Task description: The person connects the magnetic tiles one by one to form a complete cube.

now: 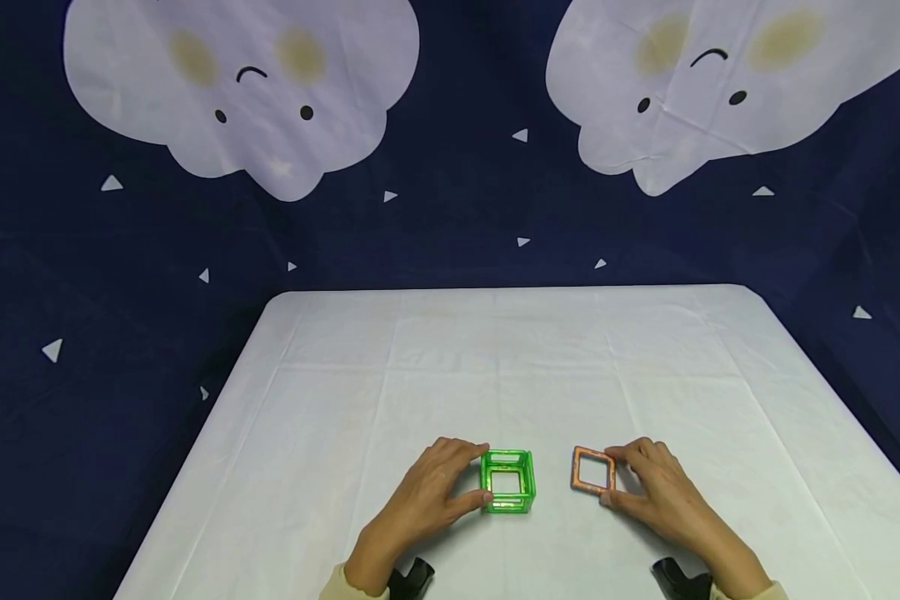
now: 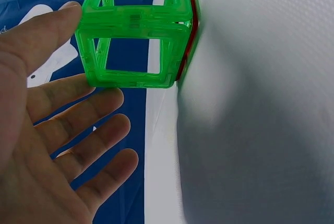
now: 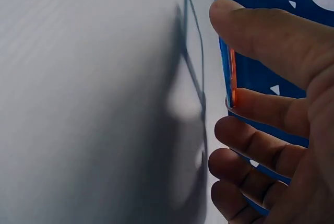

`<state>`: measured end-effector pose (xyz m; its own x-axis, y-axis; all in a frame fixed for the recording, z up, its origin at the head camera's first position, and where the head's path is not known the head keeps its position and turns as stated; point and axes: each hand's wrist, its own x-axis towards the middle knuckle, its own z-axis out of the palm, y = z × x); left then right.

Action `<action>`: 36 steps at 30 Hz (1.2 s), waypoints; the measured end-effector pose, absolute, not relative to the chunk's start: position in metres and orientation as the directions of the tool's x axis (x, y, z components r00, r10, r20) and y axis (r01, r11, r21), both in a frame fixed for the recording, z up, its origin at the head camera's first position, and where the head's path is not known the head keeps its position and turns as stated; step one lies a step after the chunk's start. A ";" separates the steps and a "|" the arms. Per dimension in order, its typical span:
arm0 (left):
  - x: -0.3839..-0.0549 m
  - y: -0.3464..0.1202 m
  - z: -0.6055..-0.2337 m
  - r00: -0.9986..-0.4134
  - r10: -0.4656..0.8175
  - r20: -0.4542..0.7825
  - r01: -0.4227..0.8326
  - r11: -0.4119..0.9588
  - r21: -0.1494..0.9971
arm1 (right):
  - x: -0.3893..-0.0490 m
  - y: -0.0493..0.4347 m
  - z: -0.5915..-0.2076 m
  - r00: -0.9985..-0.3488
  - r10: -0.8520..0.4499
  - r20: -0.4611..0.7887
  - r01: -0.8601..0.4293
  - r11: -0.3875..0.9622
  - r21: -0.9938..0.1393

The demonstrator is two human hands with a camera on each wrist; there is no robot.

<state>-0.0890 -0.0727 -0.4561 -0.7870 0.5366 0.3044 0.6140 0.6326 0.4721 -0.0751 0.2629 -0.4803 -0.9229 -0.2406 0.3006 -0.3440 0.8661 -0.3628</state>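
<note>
A green cube frame [image 1: 510,504] of see-through magnetic tiles stands on the table. My left hand [image 1: 427,492] holds it by its left side, thumb and index finger at two corners. The left wrist view shows a red tile edge [image 2: 194,25] along the cube's table side; the other fingers are spread free. To the right, my right hand [image 1: 667,504] pinches an orange square magnetic tile [image 1: 576,468] at its right edge, between thumb and index finger. In the right wrist view a blue layer [image 3: 225,67] lies flat against the orange one. Its shadow falls apart from it, on the tabletop.
A white-covered table [image 1: 450,350] stretches away beyond both hands. Behind it hangs a dark blue cloth [image 1: 465,217] printed with clouds and small triangles. Black wrist mounts [image 1: 412,579] sit under both wrists. A gap of bare table separates the cube from the orange tile.
</note>
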 end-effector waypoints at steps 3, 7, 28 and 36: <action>-0.089 -0.073 -0.456 -0.787 0.536 0.305 0.614 0.633 0.472 | -0.075 0.262 -0.478 -0.918 -0.251 0.307 -0.355 0.866 -0.353; -0.089 -0.073 -0.457 -0.791 0.533 0.301 0.609 0.640 0.468 | -0.075 0.261 -0.475 -0.912 -0.258 0.320 -0.366 0.862 -0.350; -0.087 -0.072 -0.456 -0.810 0.522 0.268 0.582 0.653 0.486 | -0.078 0.241 -0.456 -0.912 -0.259 0.319 -0.384 0.813 -0.437; -0.087 -0.073 -0.455 -0.809 0.522 0.270 0.583 0.651 0.487 | -0.083 0.234 -0.451 -0.892 -0.294 0.343 -0.425 0.801 -0.420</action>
